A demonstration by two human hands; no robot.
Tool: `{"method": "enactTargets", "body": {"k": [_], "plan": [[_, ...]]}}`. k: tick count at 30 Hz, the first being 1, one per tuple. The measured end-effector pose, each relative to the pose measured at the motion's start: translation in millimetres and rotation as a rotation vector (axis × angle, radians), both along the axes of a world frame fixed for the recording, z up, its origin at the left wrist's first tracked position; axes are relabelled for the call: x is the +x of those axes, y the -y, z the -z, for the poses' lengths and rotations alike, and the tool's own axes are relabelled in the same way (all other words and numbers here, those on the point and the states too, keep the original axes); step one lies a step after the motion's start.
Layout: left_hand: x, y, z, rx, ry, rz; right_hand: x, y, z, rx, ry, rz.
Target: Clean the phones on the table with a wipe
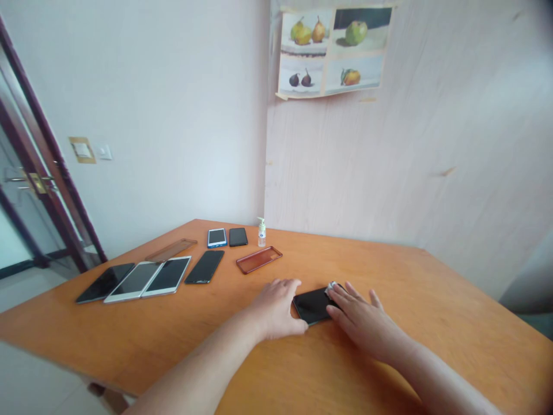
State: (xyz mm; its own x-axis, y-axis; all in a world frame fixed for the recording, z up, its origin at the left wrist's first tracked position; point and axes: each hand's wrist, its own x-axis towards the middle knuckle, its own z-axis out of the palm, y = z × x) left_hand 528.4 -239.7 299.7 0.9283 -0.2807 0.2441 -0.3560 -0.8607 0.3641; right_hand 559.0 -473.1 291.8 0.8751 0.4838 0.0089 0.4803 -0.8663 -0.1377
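Note:
A black smartphone (311, 305) lies screen up on the wooden table. My left hand (279, 311) curves around its left end, with the thumb at the near corner and the fingers by the far corner, bracing it. A small white wipe (332, 288), partly hidden, is pinned to the right part of the screen under the fingertips of my right hand (363, 320). The other fingers of that hand are spread. Left of the hands lie a reddish clear phone case (259, 260) and another black smartphone (205, 267).
Two white tablets (166, 276) (133, 281) and a black one (105, 283) lie at the left. Behind them are a clear brown case (173, 249), a blue-edged phone (216, 237), a dark phone (238, 237) and a pump bottle (261, 233). Walls border the table's back.

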Motion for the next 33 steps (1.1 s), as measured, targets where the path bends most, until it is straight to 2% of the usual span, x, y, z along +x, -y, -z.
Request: {"method": "enactTargets", "body": {"k": [2, 3, 5, 8, 10, 12, 15, 17, 19, 24, 26, 28, 31, 33], "plan": [[4.9, -0.7, 4.4, -0.01, 0.015, 0.004, 7.4, 4.8, 4.2, -0.027, 0.028, 0.085], [6.5, -1.2, 6.9, -0.015, 0.022, 0.008, 5.9, 3.4, 4.0, -0.018, 0.026, 0.08], [8.0, -2.5, 11.1, -0.024, 0.033, 0.02, -6.5, -5.9, -0.8, 0.035, -0.012, -0.02], [7.5, -4.6, 13.7, -0.049, 0.06, 0.04, -31.6, -23.3, -12.4, 0.12, -0.102, -0.248], [6.8, -5.6, 13.1, -0.064, 0.072, 0.049, -37.9, -26.0, -16.5, 0.136, -0.137, -0.311], [6.6, -6.1, 11.4, -0.066, 0.071, 0.051, -30.9, -18.0, -14.9, 0.111, -0.122, -0.24], [7.1, -6.0, 9.1, -0.045, 0.059, 0.049, -7.5, 3.9, -6.2, 0.027, -0.031, 0.011], [7.9, -5.9, 8.2, -0.032, 0.055, 0.042, 1.9, 12.4, -2.8, -0.02, 0.008, 0.125], [8.8, -6.0, 8.0, -0.029, 0.055, 0.034, -1.5, 9.1, -5.5, -0.027, 0.0, 0.119], [10.2, -6.7, 9.4, -0.04, 0.055, 0.038, -43.6, -25.9, -30.2, 0.039, -0.186, -0.205], [10.4, -7.1, 10.2, -0.052, 0.052, 0.039, -51.0, -29.7, -34.6, 0.045, -0.211, -0.257], [10.5, -7.5, 10.8, -0.063, 0.041, 0.044, -46.3, -22.6, -31.4, 0.042, -0.14, -0.197], [10.6, -8.4, 10.7, -0.071, 0.032, 0.052, -27.9, -3.4, -20.0, -0.002, 0.024, -0.009], [10.6, -9.0, 10.2, -0.072, 0.024, 0.053, -20.4, 3.1, -16.0, -0.04, 0.073, 0.063]]}}
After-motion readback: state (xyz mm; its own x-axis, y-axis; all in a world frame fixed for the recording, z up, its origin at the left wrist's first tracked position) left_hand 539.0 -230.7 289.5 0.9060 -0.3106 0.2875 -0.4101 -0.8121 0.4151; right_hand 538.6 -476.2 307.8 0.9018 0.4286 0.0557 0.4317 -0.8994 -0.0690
